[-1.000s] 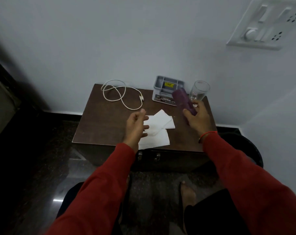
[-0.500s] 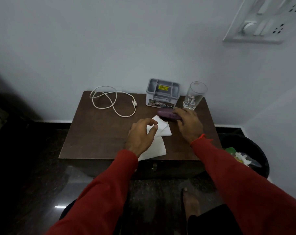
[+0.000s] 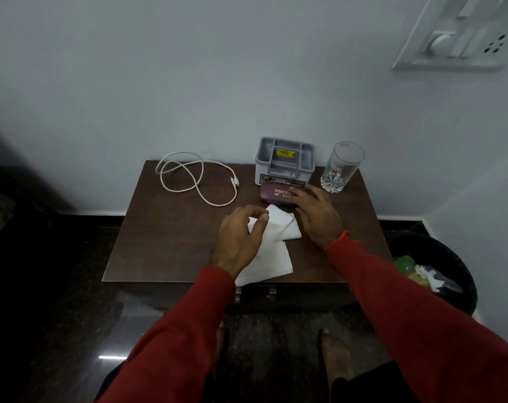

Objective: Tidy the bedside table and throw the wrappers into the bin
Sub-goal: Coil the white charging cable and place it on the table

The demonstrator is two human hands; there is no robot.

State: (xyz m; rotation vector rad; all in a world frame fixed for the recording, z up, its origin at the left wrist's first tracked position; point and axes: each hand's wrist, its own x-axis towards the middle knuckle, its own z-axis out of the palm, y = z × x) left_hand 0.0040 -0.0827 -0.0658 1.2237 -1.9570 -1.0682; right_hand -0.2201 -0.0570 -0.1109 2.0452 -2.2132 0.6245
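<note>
A dark wooden bedside table [image 3: 165,242] stands against the wall. Two white tissues [image 3: 276,257] lie overlapping near its front middle. My left hand [image 3: 238,239] hovers over them with curled fingers apart, thumb and forefinger near the upper tissue's corner, holding nothing. A purple case [image 3: 276,193] with gold lettering lies flat in front of a grey plastic box [image 3: 284,158]. My right hand [image 3: 316,216] grips the case's right end, fingers on top and thumb at its front edge. A black bin [image 3: 466,274] to the right of the table holds wrappers [image 3: 421,274].
An empty drinking glass [image 3: 341,170] stands at the table's back right corner, close to my right hand. A white charging cable [image 3: 188,178] lies looped at the back left. A switchboard [image 3: 462,39] is on the wall above. My bare feet are on the dark floor below.
My right hand has brought the purple case down from a tilted, raised position to lie flat in front of the grey box. My left hand stayed over the tissues, fingers curling.
</note>
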